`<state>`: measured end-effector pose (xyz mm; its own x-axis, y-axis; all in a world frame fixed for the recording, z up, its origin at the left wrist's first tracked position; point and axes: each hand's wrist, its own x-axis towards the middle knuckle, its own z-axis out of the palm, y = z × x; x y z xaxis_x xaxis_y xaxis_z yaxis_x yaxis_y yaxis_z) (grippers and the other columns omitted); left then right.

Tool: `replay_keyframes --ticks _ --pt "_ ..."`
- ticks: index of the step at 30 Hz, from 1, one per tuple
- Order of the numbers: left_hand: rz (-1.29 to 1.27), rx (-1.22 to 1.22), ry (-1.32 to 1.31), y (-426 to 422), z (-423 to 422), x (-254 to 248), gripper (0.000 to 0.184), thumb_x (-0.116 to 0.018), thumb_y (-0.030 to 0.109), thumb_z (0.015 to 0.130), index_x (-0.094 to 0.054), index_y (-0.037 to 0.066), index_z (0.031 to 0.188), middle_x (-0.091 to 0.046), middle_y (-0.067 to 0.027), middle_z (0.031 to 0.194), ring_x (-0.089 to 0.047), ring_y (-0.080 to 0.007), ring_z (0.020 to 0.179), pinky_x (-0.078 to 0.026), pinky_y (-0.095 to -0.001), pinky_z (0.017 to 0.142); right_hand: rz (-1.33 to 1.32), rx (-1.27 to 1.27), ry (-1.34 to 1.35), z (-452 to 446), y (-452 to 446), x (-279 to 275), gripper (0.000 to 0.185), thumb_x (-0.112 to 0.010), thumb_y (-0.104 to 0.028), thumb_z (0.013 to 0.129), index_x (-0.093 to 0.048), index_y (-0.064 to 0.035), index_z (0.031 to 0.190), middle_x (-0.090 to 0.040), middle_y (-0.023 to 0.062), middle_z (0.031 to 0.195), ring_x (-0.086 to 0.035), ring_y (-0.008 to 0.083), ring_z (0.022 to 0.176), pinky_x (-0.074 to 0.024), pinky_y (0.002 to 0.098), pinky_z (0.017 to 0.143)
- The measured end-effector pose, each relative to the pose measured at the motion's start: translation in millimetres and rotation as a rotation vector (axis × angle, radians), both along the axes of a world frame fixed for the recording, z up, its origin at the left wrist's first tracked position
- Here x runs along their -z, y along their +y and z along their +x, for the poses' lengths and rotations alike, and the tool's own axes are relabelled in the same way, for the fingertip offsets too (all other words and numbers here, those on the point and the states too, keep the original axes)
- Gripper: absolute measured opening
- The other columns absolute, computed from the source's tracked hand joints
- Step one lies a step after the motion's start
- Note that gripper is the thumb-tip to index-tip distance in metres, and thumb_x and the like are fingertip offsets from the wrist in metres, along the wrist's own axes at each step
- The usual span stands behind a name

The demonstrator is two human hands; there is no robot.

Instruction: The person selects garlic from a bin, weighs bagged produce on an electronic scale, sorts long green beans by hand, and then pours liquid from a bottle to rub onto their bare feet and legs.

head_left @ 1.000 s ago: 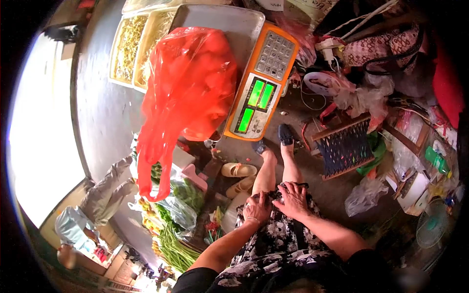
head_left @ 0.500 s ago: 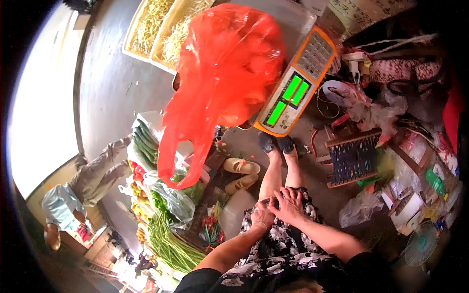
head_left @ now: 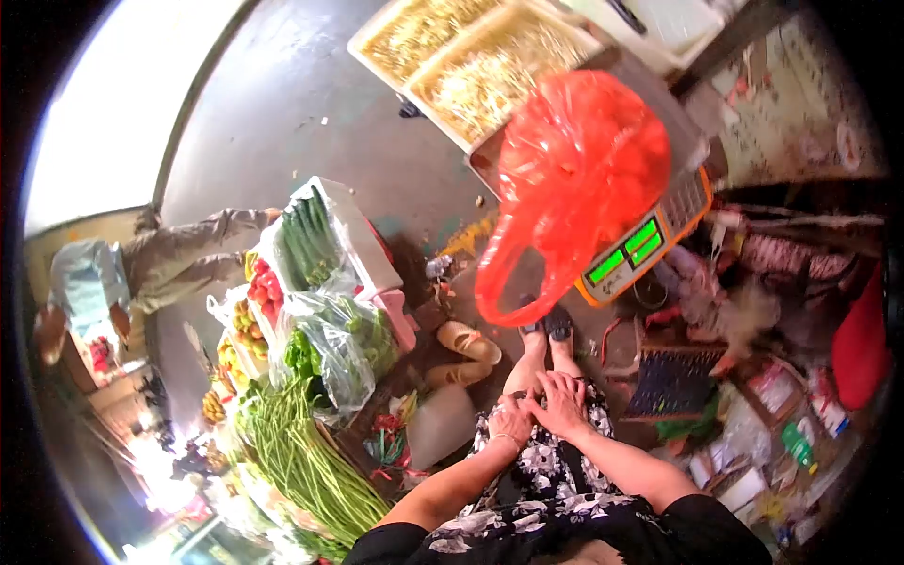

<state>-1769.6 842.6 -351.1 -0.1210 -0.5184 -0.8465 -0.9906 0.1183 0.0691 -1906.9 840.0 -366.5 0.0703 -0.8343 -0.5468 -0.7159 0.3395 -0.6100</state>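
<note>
My left hand lies on the black and white floral cloth over my lap, a thin bracelet at its wrist. Right beside it, my right hand rests with fingers spread; its fingertips reach the edge of the left hand. Neither hand holds anything. Beyond my knees, a bulging red plastic bag sits on an electronic scale with an orange frame and lit green displays. The bag's contents cannot be made out, and its handle loops hang over the scale's near side.
Trays of pale sprouts stand behind the bag. To the left are cucumbers, long beans and bagged greens. Light shoes lie on the floor. A dark woven stool and clutter fill the right. Another person is at far left.
The view has shifted, so the bag and scale appear farther right and more of the sprout trays shows. My hands stay together on my lap.
</note>
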Motion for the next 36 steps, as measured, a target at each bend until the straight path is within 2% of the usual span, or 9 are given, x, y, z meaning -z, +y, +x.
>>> replay_keyframes --ticks 4,7,14,16,20,23,25,30,36 --pt "-0.118 -0.116 0.089 -33 0 -6 0.064 -0.048 0.038 0.090 -0.019 0.029 0.147 -0.044 -0.0209 0.125 -0.062 -0.0384 0.097 -0.052 -0.0472 0.076 -0.085 0.206 -0.206 -39 -32 -15 0.060 -0.070 -0.025 0.078 -0.043 -0.0093 0.130 -0.043 0.0157 0.127 -0.040 0.0331 0.122 -0.0311 0.0466 0.102" --pt "-0.165 -0.260 0.167 -53 14 -56 0.069 -0.055 0.044 0.085 -0.024 0.024 0.144 -0.043 -0.0223 0.125 -0.061 -0.0409 0.094 -0.051 -0.0488 0.077 -0.344 0.183 -0.075 -58 -51 -72 0.073 -0.075 -0.014 0.068 -0.040 -0.0070 0.131 -0.042 0.0177 0.123 -0.041 0.0365 0.119 -0.0342 0.0421 0.101" --pt "-0.367 -0.656 0.098 -41 87 -128 0.056 -0.056 0.029 0.083 -0.036 0.024 0.135 -0.042 -0.0204 0.126 -0.062 -0.0407 0.094 -0.051 -0.0491 0.077 -0.907 0.117 0.152 -71 -171 -217 0.095 -0.080 -0.011 0.061 -0.029 -0.0096 0.141 -0.036 0.0184 0.136 -0.033 0.0387 0.127 -0.0262 0.0501 0.103" --pt "-0.370 -0.778 0.105 -33 105 -168 0.054 -0.054 0.029 0.082 -0.040 0.025 0.134 -0.043 -0.0199 0.126 -0.058 -0.0415 0.101 -0.050 -0.0485 0.083 -0.894 0.122 0.265 -62 -198 -242 0.090 -0.078 -0.021 0.070 -0.026 -0.0099 0.143 -0.032 0.0192 0.141 -0.030 0.0396 0.130 -0.0260 0.0526 0.104" --pt "-0.379 -0.952 0.003 7 144 -145 0.056 -0.053 0.032 0.081 -0.042 0.020 0.134 -0.041 -0.0215 0.130 -0.054 -0.0410 0.109 -0.047 -0.0481 0.089 -0.969 0.120 0.299 -50 -238 -246 0.102 -0.084 -0.009 0.054 -0.030 -0.0134 0.141 -0.035 0.0155 0.139 -0.033 0.0372 0.129 -0.0278 0.0494 0.103" --pt "-0.306 -1.070 0.015 27 165 -141 0.056 -0.054 0.033 0.081 -0.044 0.020 0.134 -0.041 -0.0216 0.131 -0.052 -0.0404 0.114 -0.044 -0.0471 0.095 -1.002 0.097 0.311 -53 -256 -221 0.075 -0.075 -0.013 0.069 -0.039 -0.0126 0.134 -0.042 0.0156 0.132 -0.039 0.0372 0.123 -0.0309 0.0495 0.101" --pt "-0.266 -1.123 0.046 49 190 -93 0.061 -0.056 0.035 0.079 -0.043 0.019 0.136 -0.038 -0.0219 0.135 -0.051 -0.0398 0.116 -0.043 -0.0463 0.097 -0.945 0.113 0.267 -57 -258 -221 0.047 -0.064 -0.013 0.080 -0.048 -0.0103 0.124 -0.048 0.0152 0.121 -0.045 0.0370 0.116 -0.0336 0.0501 0.097" --pt "-0.182 -1.197 0.102 47 224 -100 0.063 -0.058 0.038 0.076 -0.048 0.015 0.134 -0.040 -0.0234 0.137 -0.048 -0.0402 0.119 -0.041 -0.0435 0.101 -0.840 0.138 0.149 -71 -248 -242 0.041 -0.058 0.001 0.075 -0.052 -0.0046 0.116 -0.049 0.0149 0.111 -0.048 0.0349 0.110 -0.0383 0.0429 0.095" --pt "-0.308 -1.167 0.266 8 268 -80 0.055 -0.060 0.035 0.072 -0.060 0.008 0.120 -0.061 -0.0227 0.114 -0.058 -0.0362 0.108 -0.044 -0.0388 0.097 -0.787 0.265 0.489 -82 -256 -240 0.030 -0.066 -0.017 0.082 -0.060 -0.0035 0.108 -0.061 0.0155 0.105 -0.057 0.0348 0.097 -0.0439 0.0414 0.089"
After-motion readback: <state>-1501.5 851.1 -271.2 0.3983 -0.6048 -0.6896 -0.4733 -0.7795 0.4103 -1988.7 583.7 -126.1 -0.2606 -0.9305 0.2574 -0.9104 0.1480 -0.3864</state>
